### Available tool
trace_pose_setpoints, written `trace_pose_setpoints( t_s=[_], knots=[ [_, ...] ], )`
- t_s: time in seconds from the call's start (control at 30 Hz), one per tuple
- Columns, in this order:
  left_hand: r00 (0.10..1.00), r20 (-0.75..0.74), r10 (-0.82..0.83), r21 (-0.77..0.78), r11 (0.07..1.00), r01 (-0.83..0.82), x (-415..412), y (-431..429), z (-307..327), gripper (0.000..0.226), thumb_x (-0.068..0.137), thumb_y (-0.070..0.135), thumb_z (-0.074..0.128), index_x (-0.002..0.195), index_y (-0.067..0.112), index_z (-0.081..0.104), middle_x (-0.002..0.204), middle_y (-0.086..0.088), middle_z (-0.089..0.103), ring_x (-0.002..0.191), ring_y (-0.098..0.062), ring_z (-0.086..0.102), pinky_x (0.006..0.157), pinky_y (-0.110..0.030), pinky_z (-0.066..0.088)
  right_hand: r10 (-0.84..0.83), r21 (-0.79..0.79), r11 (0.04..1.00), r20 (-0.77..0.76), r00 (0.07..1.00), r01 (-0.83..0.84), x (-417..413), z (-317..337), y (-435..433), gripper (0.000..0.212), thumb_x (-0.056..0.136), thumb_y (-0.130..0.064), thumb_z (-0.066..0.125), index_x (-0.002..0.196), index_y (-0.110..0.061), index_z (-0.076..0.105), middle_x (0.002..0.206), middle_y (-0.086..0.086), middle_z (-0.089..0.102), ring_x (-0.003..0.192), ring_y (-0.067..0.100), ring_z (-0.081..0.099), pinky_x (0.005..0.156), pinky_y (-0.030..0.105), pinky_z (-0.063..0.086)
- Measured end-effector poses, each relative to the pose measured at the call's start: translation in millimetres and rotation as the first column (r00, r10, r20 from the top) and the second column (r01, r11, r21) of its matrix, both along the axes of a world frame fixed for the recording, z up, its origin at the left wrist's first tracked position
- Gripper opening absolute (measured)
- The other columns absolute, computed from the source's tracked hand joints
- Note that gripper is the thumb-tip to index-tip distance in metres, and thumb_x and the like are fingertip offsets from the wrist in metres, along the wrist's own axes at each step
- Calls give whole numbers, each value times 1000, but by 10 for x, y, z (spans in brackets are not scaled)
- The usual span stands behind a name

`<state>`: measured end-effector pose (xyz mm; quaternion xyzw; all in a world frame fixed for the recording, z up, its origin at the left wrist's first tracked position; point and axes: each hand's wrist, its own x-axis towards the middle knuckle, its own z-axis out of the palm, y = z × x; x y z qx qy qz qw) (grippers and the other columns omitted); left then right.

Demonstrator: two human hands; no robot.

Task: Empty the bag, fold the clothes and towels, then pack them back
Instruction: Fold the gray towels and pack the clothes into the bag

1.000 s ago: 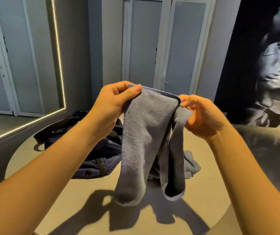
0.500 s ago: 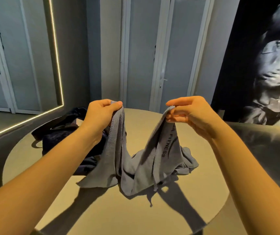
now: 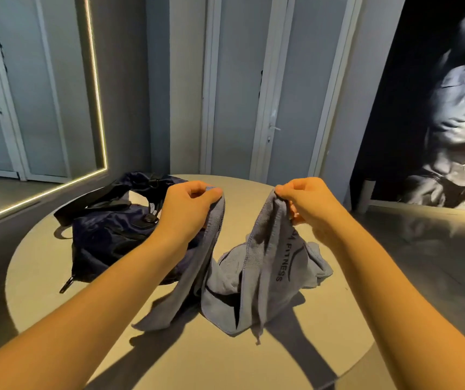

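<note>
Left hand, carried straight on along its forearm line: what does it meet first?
Apart from the grey towel the left hand pinches, probably nothing near: the line passes over the table toward the white doors. The right hand looks off it, though depth is unclear.

Bag (image 3: 107,235) left of towel (image 3: 267,277), perhaps touching; on table (image 3: 225,358).

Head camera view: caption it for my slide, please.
Left hand and right hand hold up a grey terry towel above a round beige table, dark navy fabric bag beside it.
</note>
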<state>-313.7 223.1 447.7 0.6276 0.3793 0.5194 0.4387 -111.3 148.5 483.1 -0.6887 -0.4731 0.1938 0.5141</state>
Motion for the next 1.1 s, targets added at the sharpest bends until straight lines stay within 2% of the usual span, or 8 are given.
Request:
trace_pose_setpoints(
  t_s=[0.07,0.1,0.27,0.37,0.63,0.8,0.97,1.1],
  knots=[
    [999,5,-53,-55,997,53,20,-16,-47,17,97,23,69,96,7,76,82,-12,72,71,-22,60,58,-25,54,54,118,993,-204,977,-31,-143,-145,-55,20,99,-14,64,91,3,70,65,10,59,54,17,54,49,25,52],
    [997,6,-76,-82,994,76,24,-19,-71,16,96,22,70,97,7,76,80,-9,71,71,-22,60,57,-23,55,81,171,984,-238,968,-41,-208,-222,-80,18,98,-13,64,90,2,69,65,10,61,52,16,56,50,26,53],
    [990,-42,-133,-134,983,126,-17,-80,-122,13,93,20,74,97,8,77,75,-3,72,64,-15,63,54,-20,55,225,265,953,-282,933,-149,-430,-477,-138,16,100,-10,60,102,5,66,77,20,69,60,25,64,53,30,58],
    [984,-22,-177,-149,974,172,-46,-185,-133,12,94,17,73,96,6,77,74,-5,74,57,-9,66,52,-17,52,297,301,932,-305,905,-204,-533,-574,-160,13,102,-9,58,106,2,63,77,17,72,61,25,67,53,30,59],
    [967,27,-252,-179,951,252,-182,-341,-148,18,96,20,68,100,7,79,89,-10,78,82,-23,76,65,-24,61,367,326,893,-128,921,-311,-715,-725,-239,9,103,-10,54,104,-4,60,82,11,75,61,23,68,52,28,57],
    [948,58,-314,-219,922,319,-258,-402,-97,21,100,21,62,96,8,79,89,-11,79,85,-21,77,75,-28,64,348,358,877,-14,938,-320,-733,-736,-249,6,100,-10,61,98,-10,67,82,1,74,67,22,69,53,27,56],
    [947,63,-314,-257,912,319,-284,-406,-100,22,101,22,60,93,12,79,88,-9,79,80,-17,76,68,-24,62,321,380,874,17,947,-303,-748,-736,-247,8,98,-12,64,98,-10,72,83,1,74,71,24,71,60,29,60],
    [954,58,-293,-233,926,298,-286,-418,-130,17,98,21,66,93,11,79,83,-7,79,74,-15,75,72,-28,64,310,389,871,38,950,-300,-746,-754,-250,9,97,-11,66,98,-10,75,83,1,75,70,24,70,60,27,59]
  ],
)
